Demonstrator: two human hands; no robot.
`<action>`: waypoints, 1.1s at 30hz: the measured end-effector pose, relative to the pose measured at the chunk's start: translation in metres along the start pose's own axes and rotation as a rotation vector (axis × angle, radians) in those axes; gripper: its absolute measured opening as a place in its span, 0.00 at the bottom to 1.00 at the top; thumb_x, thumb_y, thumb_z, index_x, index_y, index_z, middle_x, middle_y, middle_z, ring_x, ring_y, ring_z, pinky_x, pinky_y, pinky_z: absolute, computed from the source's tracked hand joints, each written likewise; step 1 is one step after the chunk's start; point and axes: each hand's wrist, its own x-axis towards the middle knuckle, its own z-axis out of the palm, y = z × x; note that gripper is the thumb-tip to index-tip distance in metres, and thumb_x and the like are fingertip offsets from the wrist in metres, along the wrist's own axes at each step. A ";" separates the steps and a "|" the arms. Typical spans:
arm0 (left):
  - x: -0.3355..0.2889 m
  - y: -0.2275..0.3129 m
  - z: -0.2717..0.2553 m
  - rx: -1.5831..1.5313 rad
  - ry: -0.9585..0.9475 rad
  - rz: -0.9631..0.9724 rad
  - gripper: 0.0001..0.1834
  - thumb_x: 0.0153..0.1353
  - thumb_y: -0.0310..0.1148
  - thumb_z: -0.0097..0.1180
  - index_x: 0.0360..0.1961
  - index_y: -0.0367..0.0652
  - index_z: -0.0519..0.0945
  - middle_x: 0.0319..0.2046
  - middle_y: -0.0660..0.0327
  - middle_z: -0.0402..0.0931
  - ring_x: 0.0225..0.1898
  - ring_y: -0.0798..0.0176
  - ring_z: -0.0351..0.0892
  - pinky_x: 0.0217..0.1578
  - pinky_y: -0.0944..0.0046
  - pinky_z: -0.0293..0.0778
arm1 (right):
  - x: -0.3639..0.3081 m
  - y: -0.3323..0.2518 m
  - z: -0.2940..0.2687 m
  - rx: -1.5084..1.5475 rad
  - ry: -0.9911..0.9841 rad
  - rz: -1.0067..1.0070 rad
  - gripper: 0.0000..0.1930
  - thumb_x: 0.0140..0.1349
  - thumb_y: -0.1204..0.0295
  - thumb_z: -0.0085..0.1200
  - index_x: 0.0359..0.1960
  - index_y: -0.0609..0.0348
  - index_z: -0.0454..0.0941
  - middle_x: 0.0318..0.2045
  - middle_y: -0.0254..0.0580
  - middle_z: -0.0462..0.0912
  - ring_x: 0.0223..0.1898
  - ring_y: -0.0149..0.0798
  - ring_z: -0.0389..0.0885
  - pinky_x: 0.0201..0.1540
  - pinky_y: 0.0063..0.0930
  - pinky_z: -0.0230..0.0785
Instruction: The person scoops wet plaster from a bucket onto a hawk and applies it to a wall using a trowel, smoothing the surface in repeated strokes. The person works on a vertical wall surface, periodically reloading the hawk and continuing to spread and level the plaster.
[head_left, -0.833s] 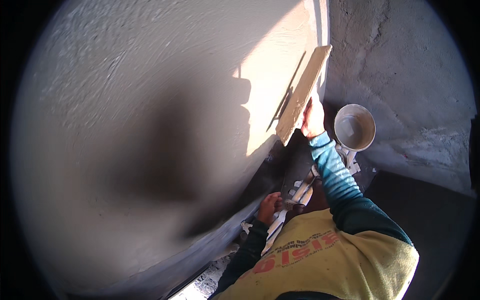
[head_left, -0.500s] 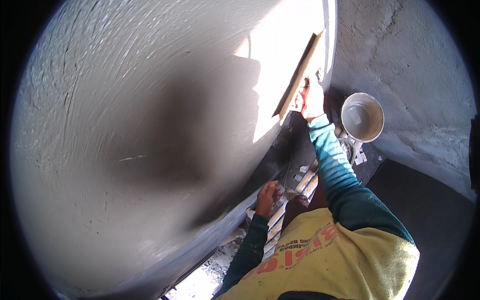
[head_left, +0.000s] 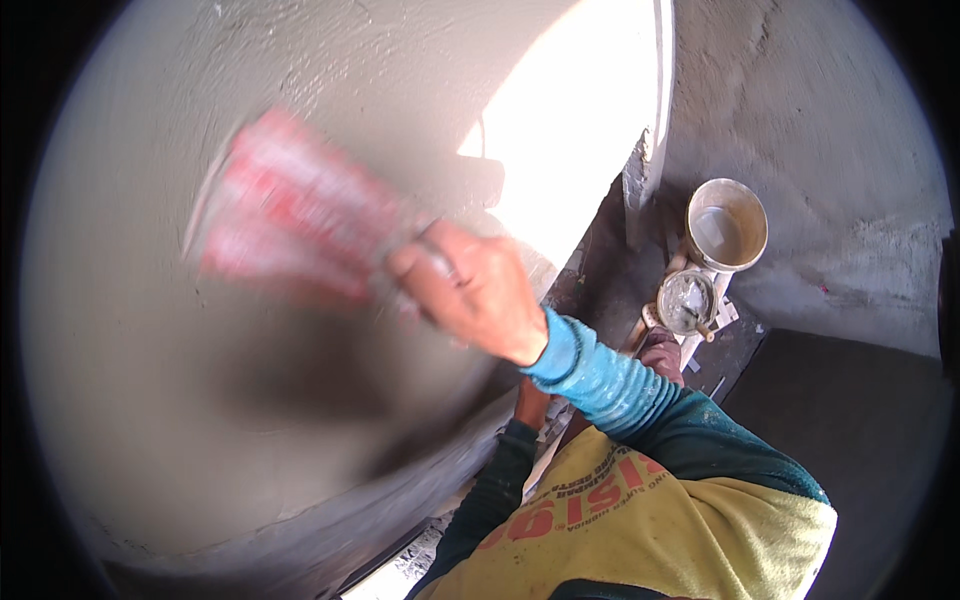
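My right hand point(head_left: 475, 290) is closed round a plastering float point(head_left: 290, 215), whose red and white back is smeared by motion. The float lies over the wet grey plaster wall point(head_left: 120, 400) on the left; whether its whole face touches the plaster I cannot tell. Beneath my right forearm, low by the wall's bottom edge, is my left hand point(head_left: 532, 405). The forearm hides its fingers.
On the right stand a large bucket point(head_left: 750, 220) with greyish liquid and a smaller pail point(head_left: 664, 298) with a wooden-handled tool in it. A foot point(head_left: 660, 355) is beside them. A rough grey wall point(head_left: 830, 190) rises at right; strong sunlight falls on the far plaster.
My right hand has swung the float left from the sunlit far corner across the plaster, turning its red back into view. The smaller pail now shows more fully. My left hand's fingers have become hidden.
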 end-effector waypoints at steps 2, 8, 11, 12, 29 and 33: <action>-0.007 0.007 0.004 0.107 0.024 0.187 0.14 0.75 0.42 0.54 0.52 0.46 0.82 0.43 0.68 0.81 0.36 0.72 0.77 0.40 0.67 0.75 | -0.013 -0.003 0.002 0.131 -0.135 0.064 0.10 0.73 0.63 0.57 0.41 0.58 0.80 0.18 0.37 0.79 0.15 0.32 0.77 0.22 0.31 0.73; -0.041 0.011 -0.009 0.091 0.075 -0.185 0.20 0.77 0.46 0.53 0.59 0.44 0.80 0.42 0.65 0.81 0.38 0.72 0.78 0.41 0.67 0.76 | -0.069 0.112 -0.049 0.690 0.138 0.444 0.15 0.76 0.60 0.51 0.52 0.58 0.79 0.32 0.34 0.81 0.28 0.31 0.81 0.29 0.26 0.75; -0.038 0.014 -0.010 0.103 0.111 -0.252 0.21 0.76 0.46 0.53 0.60 0.42 0.79 0.44 0.63 0.80 0.42 0.68 0.78 0.46 0.64 0.77 | -0.104 0.224 -0.105 0.793 0.462 0.422 0.15 0.77 0.63 0.48 0.58 0.58 0.75 0.46 0.37 0.82 0.43 0.33 0.83 0.46 0.30 0.79; -0.038 0.015 -0.010 0.103 0.114 -0.252 0.21 0.76 0.46 0.53 0.60 0.43 0.79 0.43 0.64 0.80 0.41 0.69 0.78 0.44 0.65 0.76 | -0.115 0.259 -0.119 0.799 0.528 0.358 0.16 0.78 0.64 0.47 0.59 0.58 0.74 0.51 0.39 0.82 0.48 0.34 0.83 0.52 0.31 0.80; -0.029 -0.001 -0.015 0.157 0.115 -0.404 0.21 0.76 0.44 0.53 0.61 0.41 0.78 0.45 0.61 0.79 0.42 0.68 0.79 0.46 0.65 0.76 | -0.030 0.286 -0.149 0.338 0.512 0.371 0.14 0.73 0.61 0.52 0.35 0.59 0.77 0.19 0.32 0.72 0.10 0.29 0.68 0.14 0.24 0.64; -0.028 -0.001 -0.021 0.157 0.090 -0.381 0.20 0.76 0.43 0.52 0.60 0.41 0.79 0.43 0.63 0.80 0.40 0.70 0.79 0.43 0.66 0.76 | -0.025 0.202 -0.099 0.398 0.403 0.351 0.11 0.73 0.70 0.52 0.35 0.64 0.79 0.17 0.34 0.76 0.14 0.27 0.73 0.16 0.25 0.63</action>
